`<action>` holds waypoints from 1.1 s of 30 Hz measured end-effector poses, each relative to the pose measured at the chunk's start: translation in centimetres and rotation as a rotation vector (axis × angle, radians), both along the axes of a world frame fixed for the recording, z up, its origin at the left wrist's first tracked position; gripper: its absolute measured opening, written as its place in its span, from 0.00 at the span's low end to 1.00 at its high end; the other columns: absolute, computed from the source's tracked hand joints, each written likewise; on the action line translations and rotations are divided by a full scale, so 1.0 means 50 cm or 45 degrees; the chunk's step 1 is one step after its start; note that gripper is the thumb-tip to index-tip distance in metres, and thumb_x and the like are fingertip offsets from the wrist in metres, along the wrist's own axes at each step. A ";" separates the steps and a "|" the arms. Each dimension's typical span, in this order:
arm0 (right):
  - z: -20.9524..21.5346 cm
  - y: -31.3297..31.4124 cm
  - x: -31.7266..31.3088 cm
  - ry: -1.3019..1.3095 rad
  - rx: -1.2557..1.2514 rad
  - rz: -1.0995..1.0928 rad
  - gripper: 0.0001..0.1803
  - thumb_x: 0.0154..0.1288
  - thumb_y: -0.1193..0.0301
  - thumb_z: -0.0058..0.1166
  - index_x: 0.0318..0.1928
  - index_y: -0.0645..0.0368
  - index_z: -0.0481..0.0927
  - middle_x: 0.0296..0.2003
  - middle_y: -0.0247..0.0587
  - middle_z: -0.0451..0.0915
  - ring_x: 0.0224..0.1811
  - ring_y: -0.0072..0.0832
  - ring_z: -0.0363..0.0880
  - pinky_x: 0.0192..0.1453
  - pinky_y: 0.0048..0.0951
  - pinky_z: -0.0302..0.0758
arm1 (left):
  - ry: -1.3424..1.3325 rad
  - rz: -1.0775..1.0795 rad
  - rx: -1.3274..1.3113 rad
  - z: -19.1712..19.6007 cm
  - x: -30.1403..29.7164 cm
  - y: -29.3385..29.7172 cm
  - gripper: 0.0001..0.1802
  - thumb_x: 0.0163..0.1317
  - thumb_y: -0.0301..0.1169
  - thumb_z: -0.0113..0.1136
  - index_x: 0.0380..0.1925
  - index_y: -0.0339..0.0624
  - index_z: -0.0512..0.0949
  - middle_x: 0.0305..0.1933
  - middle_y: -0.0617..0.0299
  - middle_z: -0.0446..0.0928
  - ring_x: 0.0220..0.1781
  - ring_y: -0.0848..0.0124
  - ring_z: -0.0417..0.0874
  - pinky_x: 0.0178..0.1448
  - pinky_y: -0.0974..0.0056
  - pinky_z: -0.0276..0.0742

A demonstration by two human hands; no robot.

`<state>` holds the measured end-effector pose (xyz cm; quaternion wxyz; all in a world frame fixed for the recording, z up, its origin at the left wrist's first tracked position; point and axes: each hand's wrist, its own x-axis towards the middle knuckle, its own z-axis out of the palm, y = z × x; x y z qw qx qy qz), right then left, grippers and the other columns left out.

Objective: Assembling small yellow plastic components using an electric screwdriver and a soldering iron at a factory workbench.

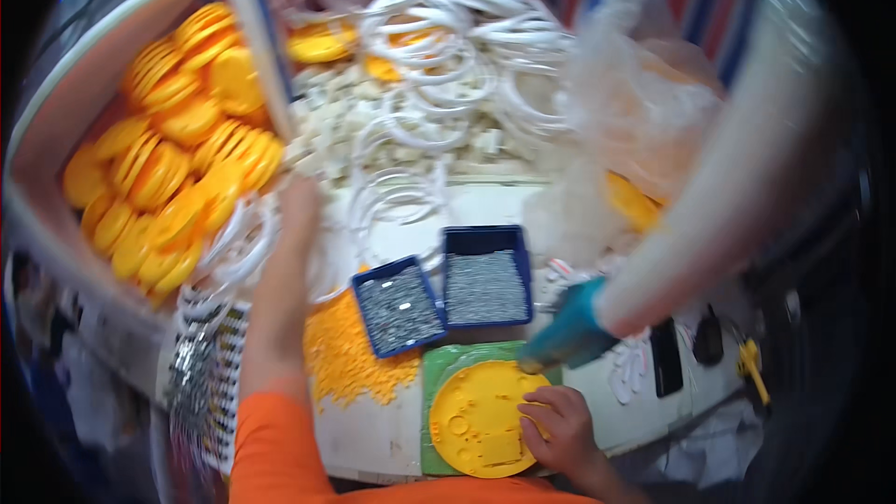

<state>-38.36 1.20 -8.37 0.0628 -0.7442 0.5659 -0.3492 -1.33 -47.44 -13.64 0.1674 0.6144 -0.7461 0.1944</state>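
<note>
A round yellow plastic cover (471, 401) lies on a green mat (434, 453), its inner side with small posts and rings facing up. My right hand (565, 434) grips its right rim, with thumb and fingers closed on the edge. My left arm stretches far forward, and my left hand (301, 191) is at the near left edge of a heap of small white plastic parts (327, 121). Its fingers are blurred among the white pieces, so what they hold cannot be made out. Just above the cover hangs a teal tool-like end (571, 327) of a thick pale, blurred shaft.
Two blue trays of metal pins (485, 285) (401, 308) stand behind the mat, beside small orange pieces (355, 359). A bin of yellow discs (177, 131) is at left, white rings (429, 47) at the back. A dark phone-like slab (665, 359) and yellow-handled tool (751, 369) lie right.
</note>
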 end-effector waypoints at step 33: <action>-0.028 -0.055 0.011 -0.136 0.150 0.295 0.11 0.54 0.77 0.71 0.39 0.57 0.88 0.37 0.38 0.84 0.39 0.38 0.83 0.44 0.38 0.78 | 0.805 -1.076 0.661 0.091 -0.249 0.825 0.36 0.53 0.38 0.78 0.61 0.42 0.75 0.64 0.52 0.77 0.63 0.51 0.78 0.67 0.50 0.70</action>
